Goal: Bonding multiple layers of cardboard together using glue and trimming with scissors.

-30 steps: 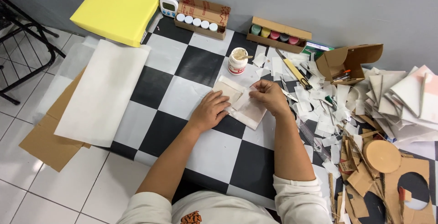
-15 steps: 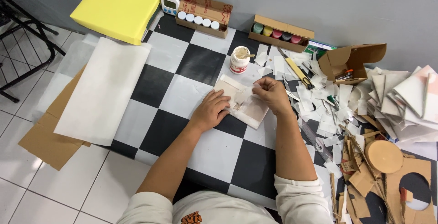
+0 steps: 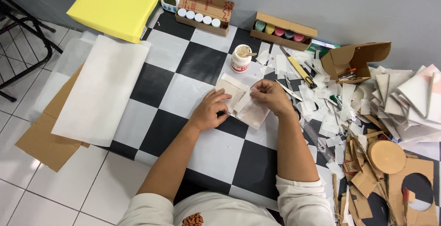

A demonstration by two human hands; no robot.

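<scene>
A pale beige folded piece of paper and card (image 3: 243, 111) lies on the black-and-white checkered mat (image 3: 151, 83). My left hand (image 3: 209, 111) presses flat on its left part, fingers spread. My right hand (image 3: 272, 96) pinches the upper right flap of the same piece, fingers curled over its edge. A small white glue jar (image 3: 240, 58) with a stick in it stands just behind the piece.
A yellow block (image 3: 115, 7) and a white timer (image 3: 169, 0) sit at the back left. Two cardboard trays of paint pots (image 3: 202, 18) (image 3: 280, 30) stand along the wall. A large white sheet (image 3: 103, 88) over cardboard lies left. Paper scraps, card cut-outs and a cutter (image 3: 296, 67) crowd the right.
My right hand has shifted slightly along the flap of the folded piece; my left hand stays pressed on it. The piece has turned a little.
</scene>
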